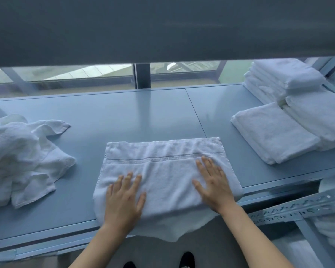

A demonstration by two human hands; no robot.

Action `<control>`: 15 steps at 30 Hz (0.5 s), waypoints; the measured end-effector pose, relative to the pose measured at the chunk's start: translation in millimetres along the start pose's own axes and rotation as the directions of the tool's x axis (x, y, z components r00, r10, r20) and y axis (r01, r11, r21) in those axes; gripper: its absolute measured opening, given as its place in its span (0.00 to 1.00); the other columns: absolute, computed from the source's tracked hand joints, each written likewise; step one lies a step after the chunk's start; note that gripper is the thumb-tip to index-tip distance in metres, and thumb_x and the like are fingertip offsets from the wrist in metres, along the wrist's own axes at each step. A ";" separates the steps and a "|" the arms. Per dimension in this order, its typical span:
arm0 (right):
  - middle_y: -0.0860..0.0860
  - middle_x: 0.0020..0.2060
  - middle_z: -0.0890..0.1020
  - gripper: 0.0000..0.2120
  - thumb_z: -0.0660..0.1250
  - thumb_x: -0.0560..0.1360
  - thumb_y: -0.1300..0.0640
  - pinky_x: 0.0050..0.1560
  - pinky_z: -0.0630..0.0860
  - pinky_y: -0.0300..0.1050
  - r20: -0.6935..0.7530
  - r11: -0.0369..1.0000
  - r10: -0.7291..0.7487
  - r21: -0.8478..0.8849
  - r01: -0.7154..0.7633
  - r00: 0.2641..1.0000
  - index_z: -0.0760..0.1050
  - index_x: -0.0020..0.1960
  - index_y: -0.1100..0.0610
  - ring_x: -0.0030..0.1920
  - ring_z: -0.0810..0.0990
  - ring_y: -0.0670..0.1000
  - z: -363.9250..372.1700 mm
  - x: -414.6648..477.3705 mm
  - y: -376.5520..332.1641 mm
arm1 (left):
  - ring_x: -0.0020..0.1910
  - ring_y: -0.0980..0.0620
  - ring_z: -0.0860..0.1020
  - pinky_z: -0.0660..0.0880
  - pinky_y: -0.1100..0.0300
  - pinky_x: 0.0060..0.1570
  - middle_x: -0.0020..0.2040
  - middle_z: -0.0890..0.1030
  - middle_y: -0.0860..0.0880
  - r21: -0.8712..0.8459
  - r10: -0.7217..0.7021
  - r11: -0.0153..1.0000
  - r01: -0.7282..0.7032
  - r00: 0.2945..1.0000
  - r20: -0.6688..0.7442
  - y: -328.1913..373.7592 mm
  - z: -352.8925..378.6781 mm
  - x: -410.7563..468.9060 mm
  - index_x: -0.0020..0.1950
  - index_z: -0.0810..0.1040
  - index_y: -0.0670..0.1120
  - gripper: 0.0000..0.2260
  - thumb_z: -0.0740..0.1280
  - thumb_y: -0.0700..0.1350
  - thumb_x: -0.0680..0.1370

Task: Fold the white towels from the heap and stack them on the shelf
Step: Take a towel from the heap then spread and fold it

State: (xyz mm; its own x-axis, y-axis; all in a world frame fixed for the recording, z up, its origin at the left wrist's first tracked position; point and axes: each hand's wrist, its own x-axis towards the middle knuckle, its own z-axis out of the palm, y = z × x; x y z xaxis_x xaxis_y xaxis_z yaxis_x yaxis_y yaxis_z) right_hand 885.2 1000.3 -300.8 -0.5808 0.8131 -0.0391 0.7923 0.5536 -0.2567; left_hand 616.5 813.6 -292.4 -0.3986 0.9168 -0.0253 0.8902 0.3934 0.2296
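towel (163, 171) in my head view lies partly folded at the near edge of the blue shelf top (135, 115), long side across me, a woven band running along it towards the far side, and a loose flap hanging over the front edge below my wrists. my left hand (124, 199) lies flat on the near left part of it, fingers straight and spread, grasping nothing, just pressing down. my right hand (214, 187) does the same on the right part, palm down, fingers straight, fingertips close to the band. the heap (23, 157) of crumpled white towels sits to the left on the same surface, near the towel i'm pressing but apart from it. on the right i see a low folded stack (273, 132), with taller folded stacks (282, 78) behind and beside it. a dark blind (162, 26) fills the top, with a window (85, 72) strip below it. my shoes (186, 259) show at the bottom edge
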 end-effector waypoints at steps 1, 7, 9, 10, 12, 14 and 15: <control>0.42 0.83 0.41 0.36 0.46 0.79 0.32 0.81 0.42 0.50 0.010 1.000 0.004 -0.013 -0.004 1.000 0.43 0.83 0.42 0.81 0.36 0.44 -0.9 -7.3 0.0 | 0.70 0.39 0.72 0.70 0.38 0.66 0.73 0.74 0.45 0.006 0.010 1.000 -0.009 1.000 -0.019 2.2 0.8 -8.5 0.74 0.74 0.53 0.28 0.55 0.61 0.78; 0.38 0.81 0.37 0.33 0.45 0.81 0.33 0.82 0.41 0.53 0.045 1.000 0.018 -0.019 -0.017 0.999 0.39 0.82 0.39 0.81 0.35 0.42 -7.8 -41.8 10.8 | 0.79 0.41 0.62 0.54 0.31 0.73 0.80 0.65 0.47 0.023 -0.008 1.000 0.009 1.000 -0.022 7.1 19.9 -45.2 0.80 0.66 0.55 0.29 0.52 0.63 0.80; 0.38 0.82 0.38 0.33 0.44 0.81 0.33 0.82 0.41 0.54 0.045 1.000 0.025 -0.014 -0.024 0.999 0.39 0.82 0.40 0.81 0.35 0.42 -8.4 -40.5 14.1 | 0.81 0.42 0.58 0.49 0.31 0.74 0.83 0.60 0.48 0.033 0.014 0.999 -0.013 1.000 -0.024 8.3 24.4 -45.5 0.82 0.61 0.55 0.29 0.48 0.63 0.82; 0.39 0.82 0.38 0.33 0.43 0.81 0.33 0.82 0.41 0.54 0.046 0.999 0.032 -0.014 -0.032 0.998 0.39 0.83 0.40 0.81 0.35 0.42 -8.3 -37.4 15.3 | 0.82 0.42 0.56 0.49 0.31 0.74 0.83 0.59 0.48 0.034 0.024 0.999 -0.023 0.999 -0.026 8.5 24.9 -42.2 0.82 0.60 0.55 0.29 0.48 0.62 0.82; 0.39 0.82 0.37 0.34 0.41 0.80 0.32 0.81 0.41 0.54 0.051 0.999 0.041 -0.029 -0.039 0.998 0.39 0.83 0.41 0.81 0.34 0.43 -8.8 -25.4 19.1 | 0.83 0.44 0.54 0.49 0.31 0.75 0.84 0.57 0.49 0.040 0.027 0.999 -0.026 0.999 -0.022 7.8 24.6 -29.9 0.83 0.58 0.56 0.29 0.49 0.62 0.82; 0.40 0.82 0.37 0.35 0.40 0.79 0.31 0.81 0.41 0.54 0.058 0.999 0.029 -0.035 -0.027 0.998 0.39 0.83 0.41 0.81 0.34 0.44 -11.4 -6.2 26.0 | 0.83 0.46 0.50 0.48 0.33 0.77 0.84 0.54 0.51 0.037 0.011 0.999 -0.011 1.000 -0.021 7.2 24.4 -13.3 0.83 0.56 0.57 0.29 0.48 0.63 0.82; 0.40 0.82 0.37 0.36 0.40 0.79 0.31 0.81 0.41 0.55 0.062 0.999 0.020 -0.028 -0.019 0.998 0.40 0.83 0.42 0.81 0.34 0.44 -12.9 6.1 29.5 | 0.83 0.47 0.47 0.46 0.34 0.78 0.85 0.52 0.52 0.033 0.002 0.999 -0.002 1.000 -0.019 6.4 24.8 -3.5 0.83 0.54 0.59 0.29 0.47 0.64 0.82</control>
State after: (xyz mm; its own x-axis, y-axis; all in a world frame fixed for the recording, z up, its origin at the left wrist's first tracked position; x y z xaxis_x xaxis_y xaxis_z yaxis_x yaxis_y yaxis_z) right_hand 907.4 1023.8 -296.2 -0.5749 0.8116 -0.1040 0.8080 0.5431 -0.2285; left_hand 629.1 814.6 -315.0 -0.4006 0.9162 -0.0064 0.8977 0.3939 0.1974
